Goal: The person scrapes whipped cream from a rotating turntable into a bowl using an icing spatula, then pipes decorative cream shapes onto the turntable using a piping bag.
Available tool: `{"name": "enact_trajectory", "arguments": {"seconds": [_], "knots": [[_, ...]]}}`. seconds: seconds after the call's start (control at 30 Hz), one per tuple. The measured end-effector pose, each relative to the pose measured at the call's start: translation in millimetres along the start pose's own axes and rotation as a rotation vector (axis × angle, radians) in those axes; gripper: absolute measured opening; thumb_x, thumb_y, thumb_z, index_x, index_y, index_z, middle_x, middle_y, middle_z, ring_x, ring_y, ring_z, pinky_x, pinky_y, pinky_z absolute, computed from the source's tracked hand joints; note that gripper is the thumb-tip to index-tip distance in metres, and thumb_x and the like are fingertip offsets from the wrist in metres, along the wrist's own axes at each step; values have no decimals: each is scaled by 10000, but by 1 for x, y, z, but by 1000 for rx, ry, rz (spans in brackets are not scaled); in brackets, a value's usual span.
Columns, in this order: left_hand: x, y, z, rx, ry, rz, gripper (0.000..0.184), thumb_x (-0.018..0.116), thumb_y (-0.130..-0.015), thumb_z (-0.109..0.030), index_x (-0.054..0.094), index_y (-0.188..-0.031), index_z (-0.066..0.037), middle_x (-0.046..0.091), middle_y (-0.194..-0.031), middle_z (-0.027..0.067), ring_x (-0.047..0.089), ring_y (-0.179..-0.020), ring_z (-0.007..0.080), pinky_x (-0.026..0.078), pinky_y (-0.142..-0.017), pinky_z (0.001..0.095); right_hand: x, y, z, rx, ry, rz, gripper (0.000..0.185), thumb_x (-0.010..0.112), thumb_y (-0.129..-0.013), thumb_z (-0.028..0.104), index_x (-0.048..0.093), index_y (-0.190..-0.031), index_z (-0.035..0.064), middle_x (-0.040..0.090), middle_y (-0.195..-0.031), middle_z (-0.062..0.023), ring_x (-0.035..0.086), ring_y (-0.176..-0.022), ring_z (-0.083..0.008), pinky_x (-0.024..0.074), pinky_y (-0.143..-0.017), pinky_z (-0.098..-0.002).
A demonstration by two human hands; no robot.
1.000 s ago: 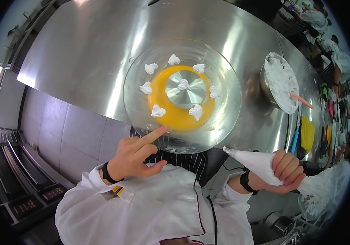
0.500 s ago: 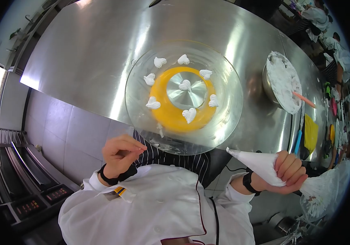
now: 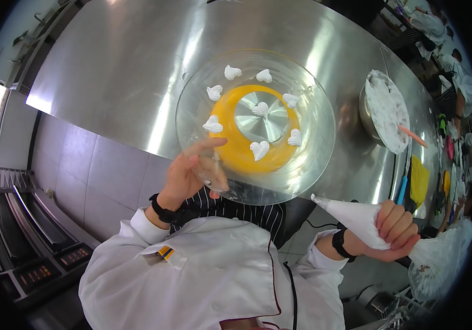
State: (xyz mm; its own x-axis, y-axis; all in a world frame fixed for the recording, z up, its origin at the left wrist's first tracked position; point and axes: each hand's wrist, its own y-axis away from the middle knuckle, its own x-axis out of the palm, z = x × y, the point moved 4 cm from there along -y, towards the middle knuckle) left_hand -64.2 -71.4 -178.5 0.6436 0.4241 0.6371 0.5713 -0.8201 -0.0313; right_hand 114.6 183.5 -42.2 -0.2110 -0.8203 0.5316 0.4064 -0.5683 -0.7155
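A round glass turntable (image 3: 315, 157) with a yellow ring (image 3: 227, 146) carries several white piped hearts, among them a central heart (image 3: 260, 109) and a lower heart (image 3: 259, 150). At its lower left rim is my left hand (image 3: 191, 171), fingers apart, some over the glass and others seen at or through the edge. My right hand (image 3: 396, 230) is wrapped round a white piping bag (image 3: 357, 220), whose tip points up and left, just off the turntable's lower right edge. The bag's loose clear end hangs beyond the hand.
A metal bowl (image 3: 366, 113) of white cream with an orange-handled tool (image 3: 413, 135) stands to the right. Near it lie a yellow cloth (image 3: 418, 181) and a blue-handled tool (image 3: 402, 191). Oven racks (image 3: 32, 231) are at lower left. People in white work at the upper right.
The hearts have turned clockwise with the turntable. My left hand went from pointing at the rim to drawn back with fingertips together, then spread out at the rim. My right hand still grips the bag.
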Motion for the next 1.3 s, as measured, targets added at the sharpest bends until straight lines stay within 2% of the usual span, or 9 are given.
{"name": "enact_trajectory", "arguments": {"seconds": [0.47,0.7,0.8,0.9,0.97,1.0,1.1,1.17,1.3], "knots": [[28,-17,29,32,61,15,614,341,-915,-330,103,-1403,-44,609,-897,256,619,-728,301,508,-667,363,24,-16,-18,14,61,76,402,298,-931,275,316,-550,151,356,-503,24,332,-408,-86,303,-425,-222],[28,-18,30,35,45,23,612,324,-923,-341,113,-1391,-7,602,-939,250,622,-740,298,506,-680,369,46,-20,-41,23,137,235,402,302,-932,266,360,-557,136,398,-514,15,377,-408,-100,332,-409,-239],[24,-15,36,5,136,98,565,347,-935,-352,203,-1363,-12,595,-967,215,612,-753,278,503,-693,354,53,-22,-49,73,148,288,403,315,-931,261,372,-554,130,409,-519,11,389,-407,-106,335,-406,-244],[24,-10,43,-80,191,177,588,383,-918,-417,288,-1320,2,602,-954,194,615,-760,268,503,-699,346,56,-22,-52,77,164,292,406,326,-931,259,368,-549,128,404,-518,11,385,-405,-111,331,-405,-246],[20,-4,41,-94,116,148,485,449,-900,-406,473,-1149,9,611,-881,150,606,-724,229,490,-674,319,56,-21,-52,78,171,293,404,325,-931,260,369,-551,129,405,-518,12,384,-405,-111,330,-403,-247],[17,-1,40,-99,120,150,485,449,-900,-406,473,-1149,9,611,-881,150,606,-724,229,490,-674,319,56,-22,-52,76,176,296,403,324,-932,261,369,-554,129,406,-517,12,384,-404,-111,329,-402,-247],[32,10,31,-155,-334,428,295,477,-909,-267,523,-776,-9,580,-741,48,537,-618,140,433,-597,264,61,-22,-53,100,194,349,397,315,-937,274,376,-571,132,407,-529,14,381,-414,-110,329,-406,-249],[67,9,25,-172,-312,621,281,432,-929,-247,503,-812,-2,572,-722,39,534,-619,133,421,-578,251,67,-23,-55,112,215,359,395,308,-938,286,380,-581,134,408,-538,16,383,-424,-109,333,-414,-249],[138,-21,35,-63,118,452,330,311,-971,-284,448,-820,-24,463,-677,30,419,-587,115,373,-563,248,78,-16,-55,82,293,360,394,291,-940,315,386,-599,139,411,-564,22,381,-452,-108,344,-439,-249]]}}
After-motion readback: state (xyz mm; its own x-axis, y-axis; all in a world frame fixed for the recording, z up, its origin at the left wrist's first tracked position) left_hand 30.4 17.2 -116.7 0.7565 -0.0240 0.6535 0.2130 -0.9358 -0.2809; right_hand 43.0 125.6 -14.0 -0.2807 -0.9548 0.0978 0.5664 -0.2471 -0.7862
